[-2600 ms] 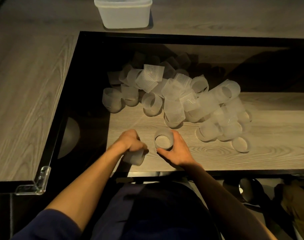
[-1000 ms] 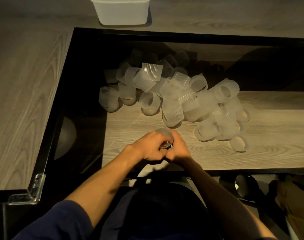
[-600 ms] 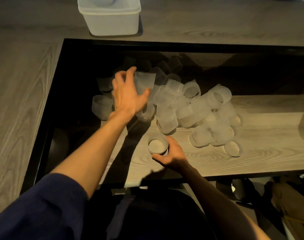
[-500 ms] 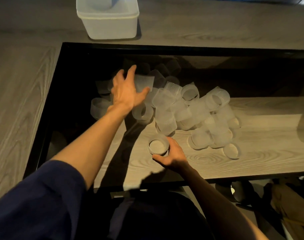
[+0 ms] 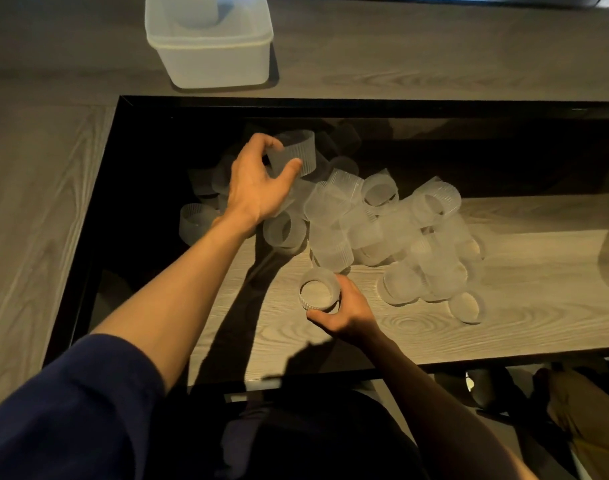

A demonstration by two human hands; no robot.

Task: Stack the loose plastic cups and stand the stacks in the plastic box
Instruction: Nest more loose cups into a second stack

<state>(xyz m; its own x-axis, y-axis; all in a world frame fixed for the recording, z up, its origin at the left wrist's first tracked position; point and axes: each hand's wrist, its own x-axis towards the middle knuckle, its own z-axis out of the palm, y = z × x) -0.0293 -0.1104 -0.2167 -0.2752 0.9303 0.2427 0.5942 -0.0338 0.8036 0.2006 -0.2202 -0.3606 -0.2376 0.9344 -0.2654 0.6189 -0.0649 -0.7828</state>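
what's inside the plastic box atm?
One stack of cups stands inside the plastic box, toward its left. The frame edge cuts off the stack's top and the box's far side, so the count is hidden.

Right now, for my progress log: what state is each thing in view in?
Left hand: gripping a ribbed cup at the top of the pile.
Right hand: holding an upright cup, mouth up.
Loose cups: heaped, unstacked, many on their sides.
Plastic box: upright, no lid on it.
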